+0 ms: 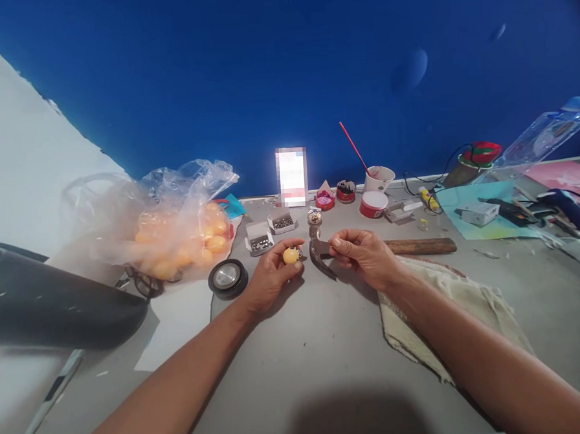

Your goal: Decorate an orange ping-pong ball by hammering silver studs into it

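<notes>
Between the thumb and fingers of my left hand (272,276) is a small yellow-orange ball (291,255) with shiny metallic bits along its right side. My right hand (363,255) is closed in a pinch above a claw hammer (420,246); whatever the fingertips hold is too small to make out. The hammer lies on the table with its wooden handle to the right and its claw pointing toward me. Beyond my left hand stand two small open boxes of metal pieces, a nearer box (259,243) and a farther box (282,224).
A clear plastic bag of orange balls (188,235) sits at the left, near a round black-rimmed metal object (228,277). A cloth (435,306) lies under my right forearm. At the back are a white cup (379,178), a red-and-white tub (373,204) and a blurred bright screen (292,177).
</notes>
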The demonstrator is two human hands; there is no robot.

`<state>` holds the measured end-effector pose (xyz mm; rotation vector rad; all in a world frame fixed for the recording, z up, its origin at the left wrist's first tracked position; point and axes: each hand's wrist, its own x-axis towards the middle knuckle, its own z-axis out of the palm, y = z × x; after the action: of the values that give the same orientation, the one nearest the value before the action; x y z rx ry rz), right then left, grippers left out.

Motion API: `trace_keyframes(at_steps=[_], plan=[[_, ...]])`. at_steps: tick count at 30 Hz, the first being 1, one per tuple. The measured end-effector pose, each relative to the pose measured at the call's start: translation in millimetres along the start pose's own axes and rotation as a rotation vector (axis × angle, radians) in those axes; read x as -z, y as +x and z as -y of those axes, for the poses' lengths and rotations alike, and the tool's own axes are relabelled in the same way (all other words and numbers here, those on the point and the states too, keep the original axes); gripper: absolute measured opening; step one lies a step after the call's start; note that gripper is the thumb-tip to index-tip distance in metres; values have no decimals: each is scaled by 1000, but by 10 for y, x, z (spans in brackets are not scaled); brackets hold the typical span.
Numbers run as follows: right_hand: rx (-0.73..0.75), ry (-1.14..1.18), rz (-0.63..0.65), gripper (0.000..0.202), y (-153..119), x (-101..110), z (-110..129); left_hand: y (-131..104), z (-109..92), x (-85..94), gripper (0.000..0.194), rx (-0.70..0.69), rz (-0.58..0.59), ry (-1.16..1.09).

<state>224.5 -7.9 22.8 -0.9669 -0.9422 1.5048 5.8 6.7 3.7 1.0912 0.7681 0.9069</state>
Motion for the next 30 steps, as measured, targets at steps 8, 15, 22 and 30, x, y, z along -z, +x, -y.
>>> trace_keyframes(at_steps=[8, 15, 22, 30], plan=[[-50, 68, 52, 41, 17, 33, -63, -12, -9, -62, 56, -18, -45, -18], [-53, 64, 82, 36, 16, 57, -86, -39, -1, -64, 45, -10, -45, -33], [-72, -22, 158, 31, -29, -6, -67, -48, 26, -88, 47, 19, -33, -37], [-71, -13, 142, 31, -17, 40, -83, -75, -48, -129, 53, -76, -114, 177]])
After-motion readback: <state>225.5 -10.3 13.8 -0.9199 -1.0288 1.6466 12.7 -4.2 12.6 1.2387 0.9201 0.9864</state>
